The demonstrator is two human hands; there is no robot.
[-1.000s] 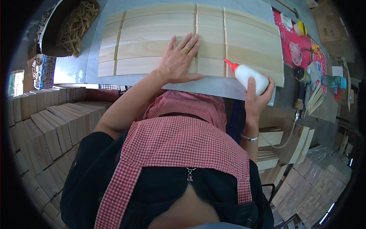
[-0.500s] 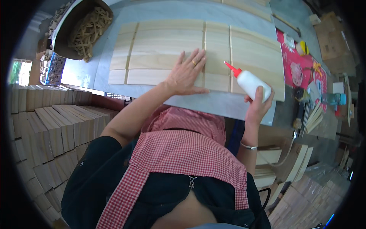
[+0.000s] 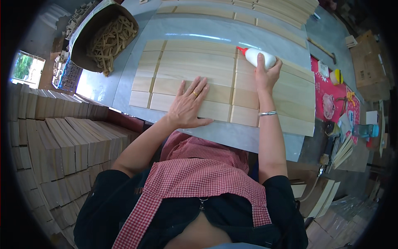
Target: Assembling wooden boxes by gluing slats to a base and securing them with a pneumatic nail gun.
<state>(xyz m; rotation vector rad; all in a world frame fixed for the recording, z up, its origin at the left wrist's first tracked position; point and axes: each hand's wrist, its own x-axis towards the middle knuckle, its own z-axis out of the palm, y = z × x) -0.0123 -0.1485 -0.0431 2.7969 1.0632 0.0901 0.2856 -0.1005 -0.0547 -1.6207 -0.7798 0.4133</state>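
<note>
Pale wooden boards [image 3: 199,64] lie side by side on the table, with grooves running across them toward me. My left hand [image 3: 186,104] rests flat on the near boards, left of the middle groove, its fingers spread and a ring on one of them. In my right hand [image 3: 267,74] is a white squeeze bottle [image 3: 263,59] with a red nozzle. The bottle is tilted over the far part of the boards, its tip pointing left at the far end of the middle groove. Whether the tip touches the wood I cannot tell.
A bin [image 3: 83,50] of tan bands or strips stands at the far left of the table [image 3: 199,133]. More grooved boards [image 3: 207,11] lie along the far side. Stacked wood blocks [image 3: 62,141] rise at the left. A hammer [image 3: 323,50] and yellow tape [image 3: 336,76] lie to the right.
My right hand has carried the bottle away from me, from the near right to the far end of the middle groove. My left hand stays flat on the boards.
</note>
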